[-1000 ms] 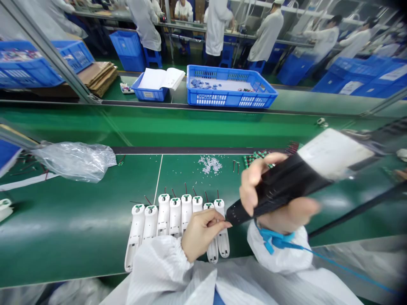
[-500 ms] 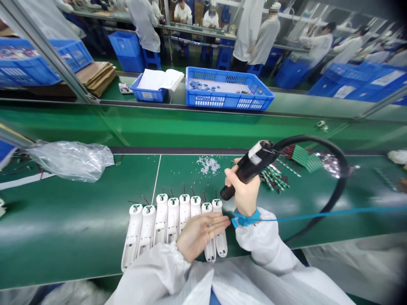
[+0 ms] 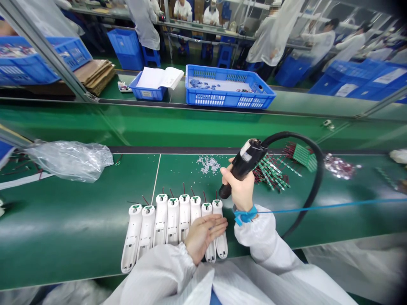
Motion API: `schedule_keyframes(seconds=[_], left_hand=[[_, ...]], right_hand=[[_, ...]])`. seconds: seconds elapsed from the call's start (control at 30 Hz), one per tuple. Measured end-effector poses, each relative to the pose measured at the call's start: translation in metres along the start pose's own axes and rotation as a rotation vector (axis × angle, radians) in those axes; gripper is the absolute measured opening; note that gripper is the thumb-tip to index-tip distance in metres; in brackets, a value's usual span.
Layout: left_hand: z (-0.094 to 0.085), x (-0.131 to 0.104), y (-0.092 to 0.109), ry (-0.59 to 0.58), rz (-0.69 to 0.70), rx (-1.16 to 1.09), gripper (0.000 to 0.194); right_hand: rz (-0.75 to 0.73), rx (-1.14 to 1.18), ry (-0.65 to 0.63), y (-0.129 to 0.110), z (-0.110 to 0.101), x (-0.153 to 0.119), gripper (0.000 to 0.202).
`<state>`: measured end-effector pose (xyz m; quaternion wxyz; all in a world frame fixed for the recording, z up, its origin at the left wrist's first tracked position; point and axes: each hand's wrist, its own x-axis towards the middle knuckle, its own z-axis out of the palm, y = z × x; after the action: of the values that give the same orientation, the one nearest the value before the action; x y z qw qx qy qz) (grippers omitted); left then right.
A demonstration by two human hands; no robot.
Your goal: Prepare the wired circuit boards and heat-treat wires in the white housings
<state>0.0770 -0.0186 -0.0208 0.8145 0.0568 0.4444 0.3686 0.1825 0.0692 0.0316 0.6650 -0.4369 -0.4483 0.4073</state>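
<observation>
My right hand is wrapped round a black electric screwdriver, its thick cable looping off to the right. The screwdriver's lower end hangs near the top of the rightmost white plastic housing. My left hand lies palm up, fingers stretched out, over the right-hand part of a row of several such housings. Tiny bits, perhaps screws, seem to rest on its fingers; they are too small to make out. Small green circuit boards and red wires show at the housings' tops. Behind them is a scattered pile of small screws.
Green LED strips with red wires lie right of the screws, beside a green board panel. A clear plastic bag is at left. On the raised shelf stand a blue crate and a small bin with papers. A blue wrist cord stretches right.
My right hand and the screwdriver have shifted slightly left, and the cable loop has swung left. My left hand has turned a little, its palm moving right. A person in the background has moved.
</observation>
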Motion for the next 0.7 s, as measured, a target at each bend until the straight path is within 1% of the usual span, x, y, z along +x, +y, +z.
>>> schedule_keyframes(seconds=[0.3,0.5,0.7], left_hand=[[0.0016,0.0002,0.0004,0.027,-0.004,-0.004,0.015],[0.0028,0.001,-0.0008,0.024,0.005,-0.002,0.016],[-0.0028,0.0035,-0.0054,0.006,0.029,0.003,0.015]], right_hand=[[0.014,-0.013,-0.022,-0.0024,-0.0001,0.0002,0.034],[0.035,-0.044,-0.037,-0.0006,0.0004,-0.0007,0.03],[0.021,-0.056,-0.053,0.0025,0.0002,-0.0001,0.033]])
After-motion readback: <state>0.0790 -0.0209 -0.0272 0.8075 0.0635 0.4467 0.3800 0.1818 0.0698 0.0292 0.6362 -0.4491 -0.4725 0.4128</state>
